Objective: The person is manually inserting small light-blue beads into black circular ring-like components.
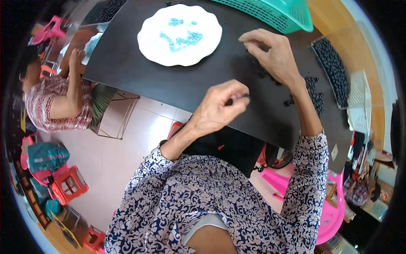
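Over the front edge of the dark table (127, 59), my left hand (218, 106) is closed in a pinch on a small black piece (247, 97) at the fingertips. Farther right and higher, my right hand (275, 55) has thumb and forefinger curled together; whatever lies between them is too small to make out. Loose small black pieces (262, 73) lie beneath the right hand, and another pile (316, 99) sits beside the right wrist. Left of the hands rests a white scalloped plate (152, 46) bearing many tiny light-blue pieces (190, 39).
A green perforated basket (292, 21) stands at the back edge. To the right is a clear tray of black pieces (332, 70) with a white basket (358, 97) beside it. At left sits another person (59, 101). Red stools (69, 185) and a pink chair (332, 211) stand around.
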The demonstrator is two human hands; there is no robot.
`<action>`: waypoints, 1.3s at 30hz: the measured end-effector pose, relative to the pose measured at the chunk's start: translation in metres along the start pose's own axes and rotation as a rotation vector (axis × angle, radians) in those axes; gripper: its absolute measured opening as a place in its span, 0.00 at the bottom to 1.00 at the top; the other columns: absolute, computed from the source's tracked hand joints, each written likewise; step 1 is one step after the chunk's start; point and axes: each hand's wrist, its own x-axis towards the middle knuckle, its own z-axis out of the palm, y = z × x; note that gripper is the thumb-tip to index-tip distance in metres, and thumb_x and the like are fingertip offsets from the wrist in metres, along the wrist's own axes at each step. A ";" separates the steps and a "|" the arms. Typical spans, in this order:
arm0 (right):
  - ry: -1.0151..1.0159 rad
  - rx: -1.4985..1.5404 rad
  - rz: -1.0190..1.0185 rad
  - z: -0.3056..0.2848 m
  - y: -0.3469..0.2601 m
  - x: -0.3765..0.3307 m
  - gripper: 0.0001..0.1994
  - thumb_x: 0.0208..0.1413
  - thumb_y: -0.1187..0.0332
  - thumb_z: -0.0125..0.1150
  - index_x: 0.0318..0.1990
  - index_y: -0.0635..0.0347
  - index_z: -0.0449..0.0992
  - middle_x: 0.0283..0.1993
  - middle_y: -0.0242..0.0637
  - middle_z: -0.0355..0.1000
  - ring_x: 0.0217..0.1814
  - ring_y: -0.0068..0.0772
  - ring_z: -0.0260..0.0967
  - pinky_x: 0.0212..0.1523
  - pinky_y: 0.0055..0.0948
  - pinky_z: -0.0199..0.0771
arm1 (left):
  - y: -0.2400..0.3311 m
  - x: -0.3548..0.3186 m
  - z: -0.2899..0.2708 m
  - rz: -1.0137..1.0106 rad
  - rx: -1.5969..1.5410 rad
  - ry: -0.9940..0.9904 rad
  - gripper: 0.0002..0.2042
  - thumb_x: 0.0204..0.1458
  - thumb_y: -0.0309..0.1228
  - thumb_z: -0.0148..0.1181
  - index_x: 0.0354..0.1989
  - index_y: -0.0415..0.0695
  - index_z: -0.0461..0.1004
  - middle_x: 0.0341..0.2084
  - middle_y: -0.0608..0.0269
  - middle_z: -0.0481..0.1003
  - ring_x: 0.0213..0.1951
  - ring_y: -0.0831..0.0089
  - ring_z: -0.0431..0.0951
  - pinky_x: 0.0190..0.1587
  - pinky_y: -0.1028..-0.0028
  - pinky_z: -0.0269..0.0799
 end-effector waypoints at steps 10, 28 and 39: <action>-0.103 -0.137 -0.302 0.060 -0.020 0.091 0.09 0.53 0.73 0.56 0.41 0.62 0.79 0.34 0.40 0.76 0.34 0.37 0.74 0.38 0.30 0.73 | -0.003 -0.005 -0.002 0.162 -0.002 -0.013 0.08 0.50 0.23 0.57 0.37 0.34 0.70 0.26 0.54 0.69 0.26 0.67 0.72 0.29 0.70 0.67; -0.163 -0.243 -0.369 0.079 -0.029 0.104 0.07 0.44 0.74 0.60 0.33 0.63 0.77 0.34 0.39 0.75 0.33 0.34 0.74 0.38 0.28 0.74 | -0.006 -0.006 -0.003 0.216 -0.043 -0.034 0.07 0.49 0.22 0.56 0.36 0.33 0.68 0.26 0.52 0.69 0.27 0.65 0.73 0.31 0.68 0.68; 0.015 0.510 0.123 0.005 -0.036 -0.038 0.06 0.50 0.82 0.60 0.34 0.62 0.73 0.32 0.22 0.67 0.33 0.09 0.61 0.34 0.12 0.63 | -0.010 -0.001 -0.010 -0.083 -0.536 0.165 0.10 0.60 0.28 0.50 0.43 0.33 0.70 0.29 0.59 0.76 0.32 0.76 0.75 0.39 0.77 0.72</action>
